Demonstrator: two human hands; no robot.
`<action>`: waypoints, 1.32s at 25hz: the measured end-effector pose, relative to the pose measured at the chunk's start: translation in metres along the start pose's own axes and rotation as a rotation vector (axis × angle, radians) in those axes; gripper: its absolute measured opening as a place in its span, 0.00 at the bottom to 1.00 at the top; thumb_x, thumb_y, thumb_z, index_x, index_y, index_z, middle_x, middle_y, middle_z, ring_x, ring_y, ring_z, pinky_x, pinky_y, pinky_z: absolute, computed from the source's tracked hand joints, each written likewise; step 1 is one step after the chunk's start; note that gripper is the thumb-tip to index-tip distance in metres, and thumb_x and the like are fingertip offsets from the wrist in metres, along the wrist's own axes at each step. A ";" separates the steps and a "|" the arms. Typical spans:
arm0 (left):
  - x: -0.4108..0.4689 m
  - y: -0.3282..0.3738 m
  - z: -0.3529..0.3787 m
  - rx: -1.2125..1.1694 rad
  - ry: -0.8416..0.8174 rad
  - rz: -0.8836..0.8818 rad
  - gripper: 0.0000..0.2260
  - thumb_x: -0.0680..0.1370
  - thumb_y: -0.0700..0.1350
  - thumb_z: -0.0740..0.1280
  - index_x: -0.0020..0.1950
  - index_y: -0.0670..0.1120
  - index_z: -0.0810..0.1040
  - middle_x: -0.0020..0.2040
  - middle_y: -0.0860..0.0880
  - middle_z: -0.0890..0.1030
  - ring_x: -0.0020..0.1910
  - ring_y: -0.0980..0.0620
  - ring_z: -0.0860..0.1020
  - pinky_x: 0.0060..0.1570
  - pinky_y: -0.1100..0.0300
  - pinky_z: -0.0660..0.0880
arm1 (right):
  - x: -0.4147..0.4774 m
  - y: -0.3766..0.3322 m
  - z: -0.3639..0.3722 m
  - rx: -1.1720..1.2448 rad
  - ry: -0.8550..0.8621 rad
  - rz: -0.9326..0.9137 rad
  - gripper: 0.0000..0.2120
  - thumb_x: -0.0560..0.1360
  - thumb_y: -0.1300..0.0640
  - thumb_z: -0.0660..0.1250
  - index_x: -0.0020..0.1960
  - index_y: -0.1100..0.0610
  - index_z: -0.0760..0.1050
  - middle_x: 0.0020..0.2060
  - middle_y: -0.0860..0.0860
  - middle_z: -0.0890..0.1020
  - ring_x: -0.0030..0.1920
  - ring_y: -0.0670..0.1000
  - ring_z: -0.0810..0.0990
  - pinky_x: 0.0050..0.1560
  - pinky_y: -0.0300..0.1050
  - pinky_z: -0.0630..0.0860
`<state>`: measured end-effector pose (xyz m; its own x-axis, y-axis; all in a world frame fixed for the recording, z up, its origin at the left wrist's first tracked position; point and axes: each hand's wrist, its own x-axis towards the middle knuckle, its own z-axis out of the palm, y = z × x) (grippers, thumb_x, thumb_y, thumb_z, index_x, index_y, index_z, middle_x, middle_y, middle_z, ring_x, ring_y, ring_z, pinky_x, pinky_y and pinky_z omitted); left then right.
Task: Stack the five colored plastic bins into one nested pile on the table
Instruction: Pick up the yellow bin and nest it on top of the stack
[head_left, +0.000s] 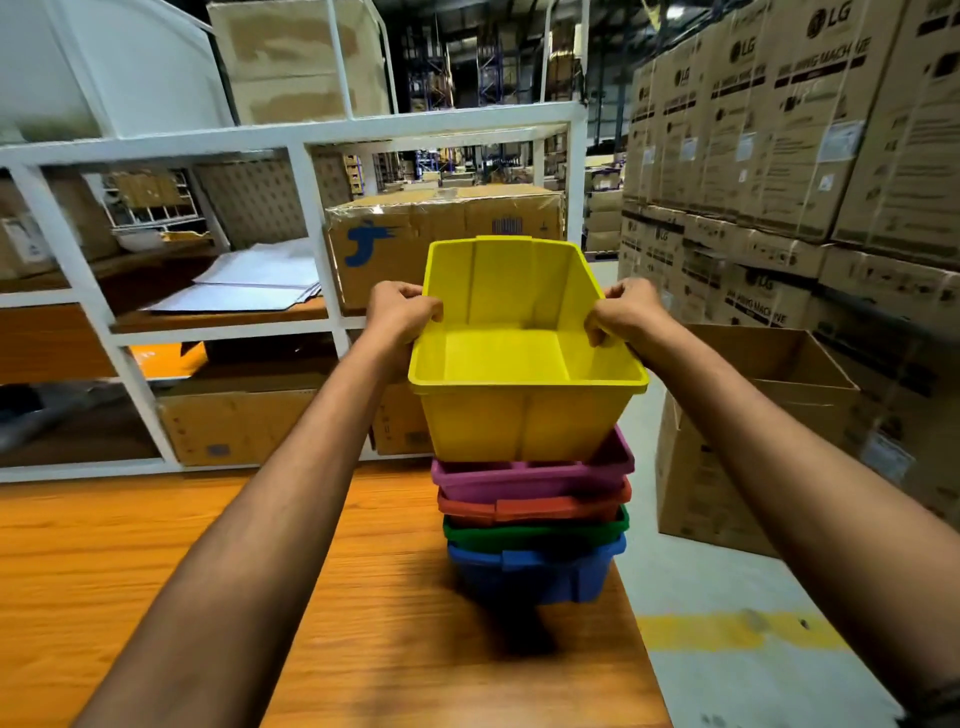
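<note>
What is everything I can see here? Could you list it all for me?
Yellow plastic bin: one, yellow, held tilted above the pile.
Purple plastic bin: one, purple, top of the pile.
Red plastic bin: one, red, under the purple.
Green plastic bin: one, green, under the red.
Blue plastic bin: one, blue, bottom, on the table.
Wooden table: one, orange-brown, foreground.
White metal shelving: one, white, behind the table.
Open cardboard box: one, brown, on the floor, right.
Stacked printed cartons: many, brown, far right.
Left hand: one, gripping the yellow bin's left rim.
Right hand: one, gripping its right rim.
</note>
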<state>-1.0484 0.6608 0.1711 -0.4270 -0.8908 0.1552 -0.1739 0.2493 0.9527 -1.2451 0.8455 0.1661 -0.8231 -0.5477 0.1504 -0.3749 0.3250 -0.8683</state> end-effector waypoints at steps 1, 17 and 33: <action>-0.001 0.001 0.004 -0.005 -0.034 -0.017 0.11 0.72 0.31 0.71 0.52 0.42 0.82 0.52 0.42 0.84 0.49 0.44 0.82 0.49 0.48 0.81 | 0.001 0.004 -0.003 -0.007 -0.010 0.015 0.13 0.61 0.76 0.69 0.31 0.58 0.75 0.32 0.55 0.78 0.32 0.53 0.76 0.35 0.46 0.76; -0.002 -0.044 0.030 0.110 -0.081 -0.267 0.10 0.72 0.32 0.74 0.52 0.40 0.83 0.57 0.40 0.83 0.57 0.43 0.82 0.60 0.48 0.80 | 0.004 0.043 0.009 -0.100 -0.089 0.193 0.11 0.65 0.71 0.74 0.39 0.61 0.73 0.37 0.56 0.74 0.34 0.53 0.73 0.34 0.44 0.75; 0.004 -0.046 0.012 -0.141 -0.335 -0.565 0.01 0.81 0.39 0.67 0.50 0.41 0.76 0.27 0.48 0.77 0.18 0.53 0.76 0.20 0.64 0.74 | 0.016 0.042 -0.004 0.391 -0.433 0.547 0.06 0.79 0.61 0.69 0.54 0.60 0.73 0.45 0.56 0.87 0.40 0.53 0.85 0.59 0.44 0.81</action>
<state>-1.0529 0.6499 0.1247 -0.5607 -0.6979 -0.4456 -0.3438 -0.2933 0.8920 -1.2753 0.8533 0.1343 -0.5777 -0.6660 -0.4719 0.2770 0.3838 -0.8809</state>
